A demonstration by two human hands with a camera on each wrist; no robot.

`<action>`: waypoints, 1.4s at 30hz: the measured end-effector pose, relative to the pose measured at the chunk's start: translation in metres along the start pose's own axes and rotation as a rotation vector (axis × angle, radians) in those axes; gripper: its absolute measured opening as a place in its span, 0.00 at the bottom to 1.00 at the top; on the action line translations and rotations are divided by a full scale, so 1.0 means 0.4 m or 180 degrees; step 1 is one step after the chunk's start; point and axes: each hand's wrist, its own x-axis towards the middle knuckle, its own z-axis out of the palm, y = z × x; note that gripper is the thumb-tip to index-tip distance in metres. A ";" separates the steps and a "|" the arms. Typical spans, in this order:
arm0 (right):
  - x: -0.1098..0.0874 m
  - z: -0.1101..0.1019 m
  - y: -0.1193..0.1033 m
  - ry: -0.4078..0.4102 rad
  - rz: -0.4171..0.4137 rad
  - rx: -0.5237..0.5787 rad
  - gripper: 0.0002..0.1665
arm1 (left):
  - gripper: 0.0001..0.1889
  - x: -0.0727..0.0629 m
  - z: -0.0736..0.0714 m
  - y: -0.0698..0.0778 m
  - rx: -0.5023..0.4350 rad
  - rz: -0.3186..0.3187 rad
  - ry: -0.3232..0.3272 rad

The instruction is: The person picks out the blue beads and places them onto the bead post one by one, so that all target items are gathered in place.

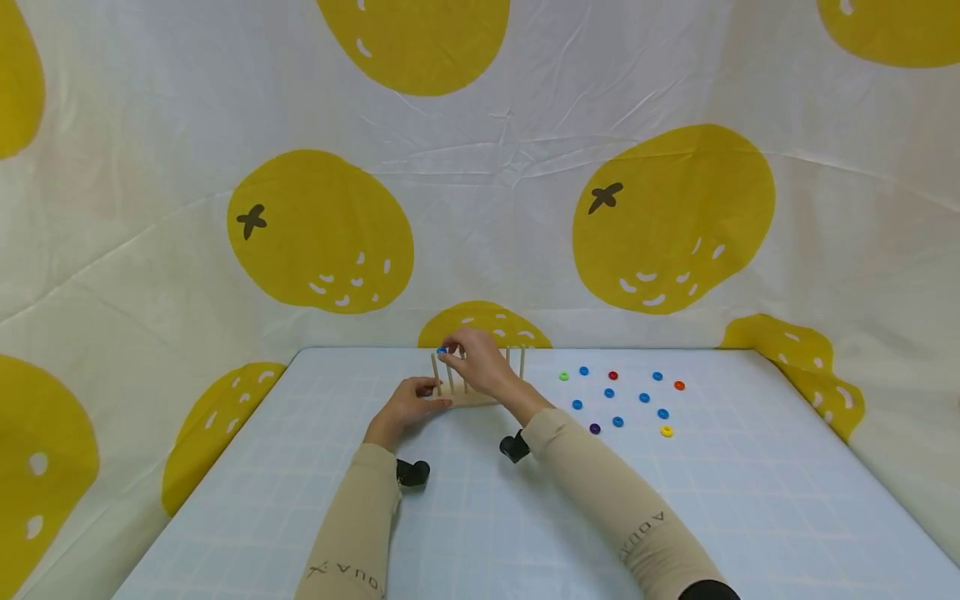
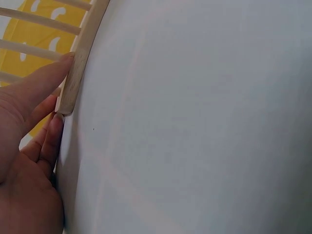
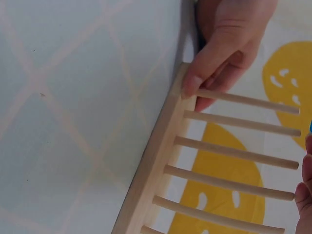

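Note:
A wooden peg rack (image 1: 474,401), a flat base with a row of upright thin pegs, stands toward the back of the table. My left hand (image 1: 408,403) grips its left end, thumb over the base and fingers at the end, as the left wrist view shows on the base (image 2: 79,73). Up by the tops of the left pegs, my right hand (image 1: 480,363) pinches a small blue ring (image 1: 442,351) between thumb and fingers. In the right wrist view, pegs (image 3: 239,153) within sight carry no rings, and only a sliver of that ring shows at the right edge.
Loose rings lie on the table right of the rack: several blue ones (image 1: 609,392), a green ring (image 1: 564,377), a red ring (image 1: 613,376), an orange ring (image 1: 679,386), a purple ring (image 1: 595,429) and a yellow ring (image 1: 667,431). A fruit-patterned cloth (image 1: 510,233) hangs behind.

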 end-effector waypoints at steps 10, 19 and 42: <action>0.021 0.019 -0.001 -0.0100 0.0064 0.0063 0.12 | 0.25 0.001 0.000 -0.001 -0.0034 0.0077 -0.0005; 0.034 0.032 -0.003 -0.0269 0.0132 0.0020 0.11 | 0.25 0.003 0.001 -0.009 -0.0084 0.0118 -0.0015; 0.033 0.032 -0.011 -0.0426 0.0067 -0.0602 0.09 | 0.23 0.001 0.001 0.001 -0.0093 0.0100 -0.0032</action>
